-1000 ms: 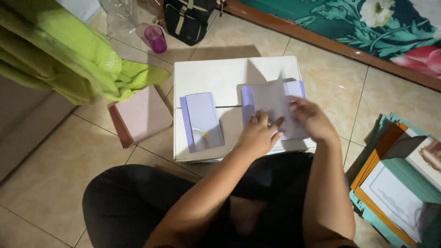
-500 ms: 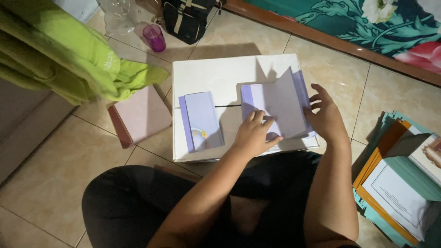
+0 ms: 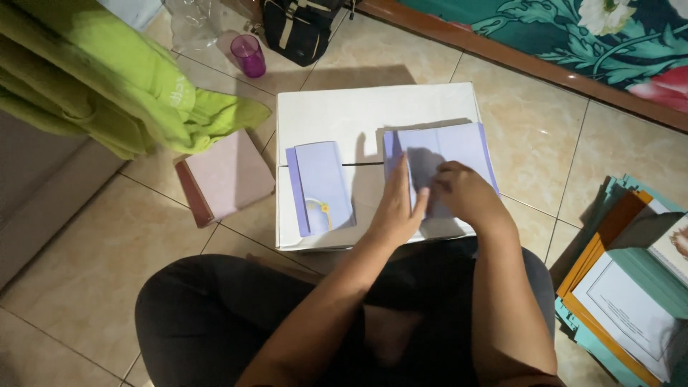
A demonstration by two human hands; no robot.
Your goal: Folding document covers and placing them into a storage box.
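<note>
- Head view: the lavender paper (image 3: pixel 448 154) lay flat on the white box (image 3: pixel 344 118), its long axis running left to right across the box top.
- The left hand (image 3: pixel 398 208) pressed it with fingers open and flat, pointing away from the person.
- The right hand (image 3: pixel 462 193) rested on it, fingers curled loosely, gripping nothing.
- A folded lavender envelope (image 3: pixel 321 186) lay lengthwise just left, apart.
- A purple cup (image 3: pixel 249 55) stood on the floor; what it held could not be seen.
</note>
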